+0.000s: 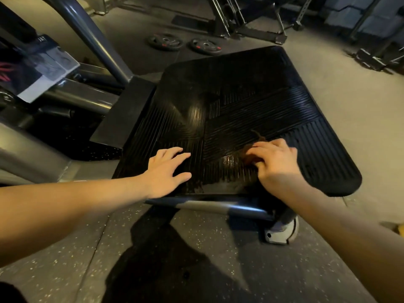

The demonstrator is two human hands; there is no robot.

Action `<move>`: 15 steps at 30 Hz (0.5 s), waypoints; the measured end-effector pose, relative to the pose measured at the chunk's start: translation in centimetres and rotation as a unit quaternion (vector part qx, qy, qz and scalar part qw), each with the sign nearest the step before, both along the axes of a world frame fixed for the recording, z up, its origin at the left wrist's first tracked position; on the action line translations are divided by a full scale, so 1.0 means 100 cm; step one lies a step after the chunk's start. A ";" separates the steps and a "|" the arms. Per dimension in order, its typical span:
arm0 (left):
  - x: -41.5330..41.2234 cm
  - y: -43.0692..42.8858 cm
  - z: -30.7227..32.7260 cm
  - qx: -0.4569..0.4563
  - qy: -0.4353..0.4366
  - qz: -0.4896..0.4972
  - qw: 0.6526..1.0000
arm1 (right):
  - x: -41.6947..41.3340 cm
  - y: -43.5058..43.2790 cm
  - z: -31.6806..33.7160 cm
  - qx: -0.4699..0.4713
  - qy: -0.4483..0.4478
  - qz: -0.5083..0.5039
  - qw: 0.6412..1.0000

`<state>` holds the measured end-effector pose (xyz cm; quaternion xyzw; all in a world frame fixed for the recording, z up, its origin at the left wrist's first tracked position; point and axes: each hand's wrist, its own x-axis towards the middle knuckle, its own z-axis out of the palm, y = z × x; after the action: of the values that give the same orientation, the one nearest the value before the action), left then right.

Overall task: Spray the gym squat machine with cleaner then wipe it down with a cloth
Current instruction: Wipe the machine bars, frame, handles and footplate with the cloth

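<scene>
Right hand [275, 162]: grip curled, fingers pinching a small, bunched dark-brown cloth [250, 155] down onto the black ribbed rubber foot platform [240, 95], toward its 5 o'clock part. Left hand [168, 171]: fingers spread flat on the platform at 7 o'clock, bracing. Cloth: crumpled, thin tail pointing about 12 o'clock, long axis roughly 6–12. Platform: near edge at 6, far edge at 12. Recommended handling: press firmly, follow each panel's grooves, overlap strokes.

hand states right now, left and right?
Left hand: open, fingers spread flat on the footplate.
Right hand: closed on the brown cloth, pressed to the footplate.
</scene>
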<state>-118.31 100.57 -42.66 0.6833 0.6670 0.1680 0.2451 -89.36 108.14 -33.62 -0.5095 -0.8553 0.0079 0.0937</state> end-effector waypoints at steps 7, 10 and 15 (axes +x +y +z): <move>-0.014 -0.007 -0.006 0.007 -0.026 -0.018 0.999 | -0.080 0.000 -0.019 -0.061 -0.018 0.116 0.991; -0.017 -0.009 -0.008 0.007 -0.022 -0.020 1.000 | -0.076 -0.036 -0.028 -0.065 -0.080 0.189 0.977; -0.012 -0.009 -0.003 0.007 -0.020 -0.010 1.000 | -0.048 -0.039 -0.017 -0.053 -0.078 0.252 0.963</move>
<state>-119.52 99.72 -42.97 0.6882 0.6537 0.1841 0.2554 -94.14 104.22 -35.29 -0.2806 -0.9591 0.0365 -0.0053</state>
